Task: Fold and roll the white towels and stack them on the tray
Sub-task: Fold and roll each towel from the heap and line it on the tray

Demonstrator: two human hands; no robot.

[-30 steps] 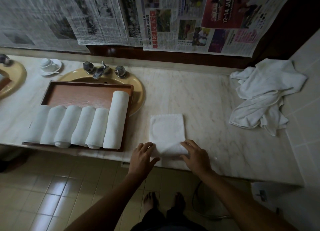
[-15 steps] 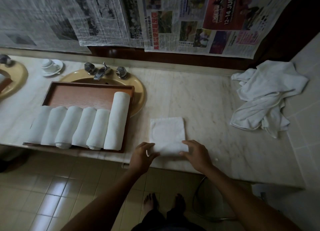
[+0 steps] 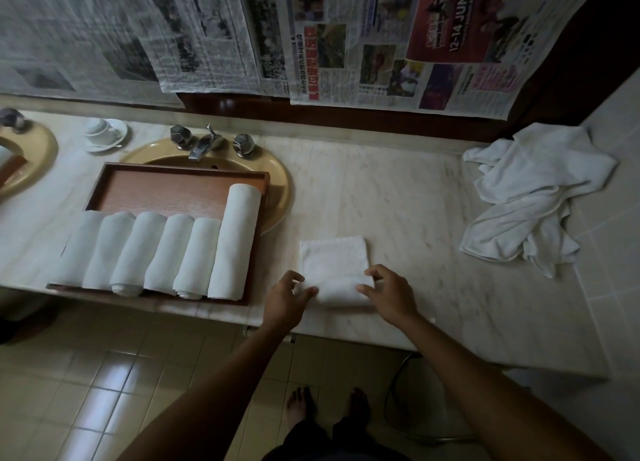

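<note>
A folded white towel (image 3: 334, 265) lies on the marble counter near its front edge, and its near end is curled up into the start of a roll. My left hand (image 3: 285, 299) grips the left end of that roll with curled fingers. My right hand (image 3: 389, 294) grips the right end the same way. To the left, a wooden tray (image 3: 166, 190) lies over a sink and holds several rolled white towels (image 3: 156, 252) in a row along its front. A heap of loose white towels (image 3: 530, 197) lies at the far right of the counter.
A yellow sink (image 3: 280, 183) with a chrome tap (image 3: 204, 145) sits under the tray. A white cup and saucer (image 3: 104, 135) stands at the back left. Newspaper sheets (image 3: 311, 38) hang on the wall behind. The counter's front edge drops to a tiled floor (image 3: 104, 391).
Both hands have moved forward along the folded towel, rolling its near end away from me. The flat part of the towel has become shorter.
</note>
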